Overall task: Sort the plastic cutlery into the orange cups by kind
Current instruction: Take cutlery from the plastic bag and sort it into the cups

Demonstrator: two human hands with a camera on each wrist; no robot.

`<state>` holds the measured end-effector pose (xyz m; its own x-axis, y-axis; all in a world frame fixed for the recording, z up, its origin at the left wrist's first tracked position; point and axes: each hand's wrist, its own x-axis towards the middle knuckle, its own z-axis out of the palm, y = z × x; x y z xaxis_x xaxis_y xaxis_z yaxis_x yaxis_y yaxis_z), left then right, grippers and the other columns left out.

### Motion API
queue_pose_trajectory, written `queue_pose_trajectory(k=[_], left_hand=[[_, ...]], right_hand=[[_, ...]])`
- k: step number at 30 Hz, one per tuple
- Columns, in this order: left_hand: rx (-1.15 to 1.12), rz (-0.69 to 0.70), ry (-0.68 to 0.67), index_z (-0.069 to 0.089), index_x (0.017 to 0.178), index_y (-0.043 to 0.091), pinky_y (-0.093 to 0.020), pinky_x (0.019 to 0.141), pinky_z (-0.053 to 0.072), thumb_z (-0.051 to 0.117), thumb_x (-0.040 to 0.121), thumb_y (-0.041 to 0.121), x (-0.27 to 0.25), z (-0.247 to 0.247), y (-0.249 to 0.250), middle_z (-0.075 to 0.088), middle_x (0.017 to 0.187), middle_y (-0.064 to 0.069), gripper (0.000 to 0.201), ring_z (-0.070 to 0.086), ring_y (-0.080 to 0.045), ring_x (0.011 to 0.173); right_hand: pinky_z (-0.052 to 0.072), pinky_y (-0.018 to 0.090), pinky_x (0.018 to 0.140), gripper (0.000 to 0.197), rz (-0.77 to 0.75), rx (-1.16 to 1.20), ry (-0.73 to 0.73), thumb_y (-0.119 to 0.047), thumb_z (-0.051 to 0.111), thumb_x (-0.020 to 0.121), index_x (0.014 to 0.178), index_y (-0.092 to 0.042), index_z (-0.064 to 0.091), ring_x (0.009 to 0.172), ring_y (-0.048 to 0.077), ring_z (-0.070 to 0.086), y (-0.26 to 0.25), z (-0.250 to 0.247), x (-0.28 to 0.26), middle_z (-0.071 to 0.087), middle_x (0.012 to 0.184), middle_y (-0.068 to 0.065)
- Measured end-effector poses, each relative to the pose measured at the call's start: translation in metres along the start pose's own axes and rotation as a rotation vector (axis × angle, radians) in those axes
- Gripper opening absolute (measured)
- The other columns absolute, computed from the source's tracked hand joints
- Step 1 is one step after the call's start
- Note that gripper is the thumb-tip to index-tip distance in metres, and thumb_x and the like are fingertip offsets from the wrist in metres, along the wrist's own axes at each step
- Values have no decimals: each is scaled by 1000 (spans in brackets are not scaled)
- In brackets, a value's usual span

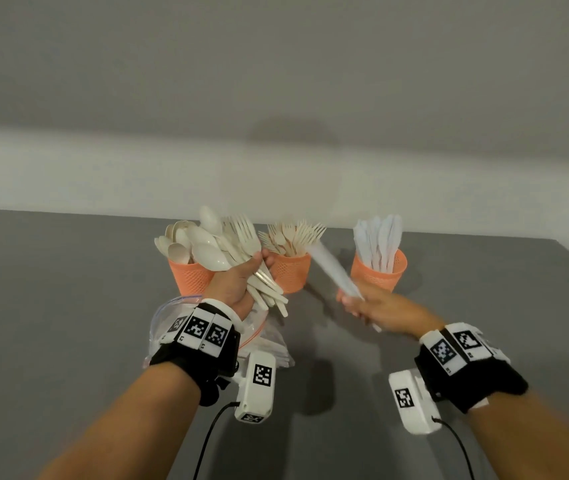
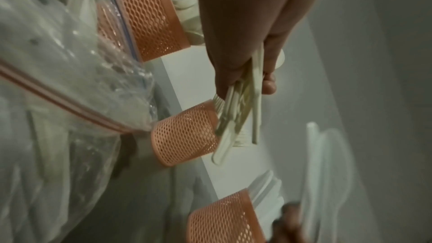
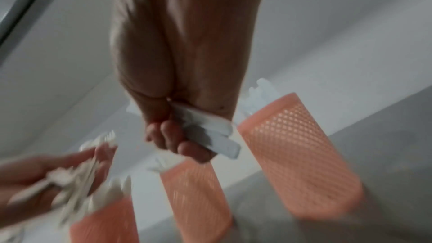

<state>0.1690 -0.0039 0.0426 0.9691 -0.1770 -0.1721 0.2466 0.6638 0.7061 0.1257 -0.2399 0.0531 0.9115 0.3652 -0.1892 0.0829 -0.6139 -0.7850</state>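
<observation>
Three orange mesh cups stand in a row at the table's back edge: the left cup (image 1: 189, 277) holds spoons, the middle cup (image 1: 291, 271) forks, the right cup (image 1: 380, 270) white knives. My left hand (image 1: 241, 282) grips a mixed bundle of cream spoons and forks (image 1: 231, 251) in front of the left and middle cups; the handles (image 2: 236, 117) show in the left wrist view. My right hand (image 1: 362, 306) grips white knives (image 1: 331, 268) that slant up to the left, blurred, in front of the right cup; their handle ends (image 3: 210, 132) stick out below the fingers.
A clear zip bag (image 1: 172, 323) with more cutlery lies on the grey table (image 1: 68, 306) under my left wrist. A white ledge and wall (image 1: 276, 168) rise right behind the cups. The bag (image 2: 58, 99) fills the left of the left wrist view.
</observation>
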Motion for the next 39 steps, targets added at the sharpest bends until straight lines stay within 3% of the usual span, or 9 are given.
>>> queue_pose_trajectory(k=[7,13,17,20,26,29,32,36,39], left_hand=[[126,-44,-184,57,83,10,-20,57,54,37,96,4,0,21,-23,66,61,5,25,63,-5,57],[129,-70,-243,59,95,14,-24,70,54,46,94,5,4,25,-32,67,74,4,16,65,-8,72],[175,-99,-295,55,101,14,-26,69,51,66,76,17,7,20,-32,64,82,2,27,63,-12,77],[225,-108,-331,53,105,14,-27,67,54,69,73,20,3,21,-32,65,85,3,36,65,-11,77],[234,-129,-288,55,105,19,-27,73,56,45,94,9,3,27,-31,71,80,5,18,68,-9,77],[176,-111,-267,55,109,15,-28,73,54,62,81,13,4,31,-31,68,90,-2,29,67,-12,81],[173,-67,-206,52,121,-6,-30,74,58,59,82,1,0,35,-30,65,107,-17,40,69,-20,88],[212,-19,-215,48,126,-3,-31,75,58,47,88,-7,-10,33,-29,63,106,-18,38,68,-21,87],[246,-18,-214,49,126,-2,-32,77,57,45,89,-6,-16,31,-20,62,107,-17,38,66,-22,88]], right_hand=[[41,14,71,15,-328,277,755,-17,34,100,93,-24,44,64,3,46,-19,-62,32,44,69,-2],[45,30,88,18,-82,349,840,-19,45,96,113,-12,46,90,14,56,22,-57,63,56,100,4],[41,35,84,19,78,219,799,-21,39,98,100,-5,48,91,24,53,38,-45,74,55,96,13],[41,35,89,24,157,158,704,-14,40,95,115,-3,49,101,25,53,32,-49,79,55,100,5],[34,16,94,51,-275,179,996,1,57,76,124,-12,45,108,10,44,-13,-46,57,43,114,-1],[38,7,76,25,-359,206,742,-9,66,80,103,-14,60,88,0,53,-40,-21,42,56,98,0],[45,13,76,23,-228,122,403,-24,70,81,100,-13,63,89,9,60,-52,10,35,64,96,2],[53,41,90,25,-137,252,401,-23,59,89,107,-6,63,97,25,65,-59,30,38,68,104,13],[52,36,93,26,-91,406,371,-21,48,96,115,-7,59,101,20,65,-67,35,38,68,110,10]])
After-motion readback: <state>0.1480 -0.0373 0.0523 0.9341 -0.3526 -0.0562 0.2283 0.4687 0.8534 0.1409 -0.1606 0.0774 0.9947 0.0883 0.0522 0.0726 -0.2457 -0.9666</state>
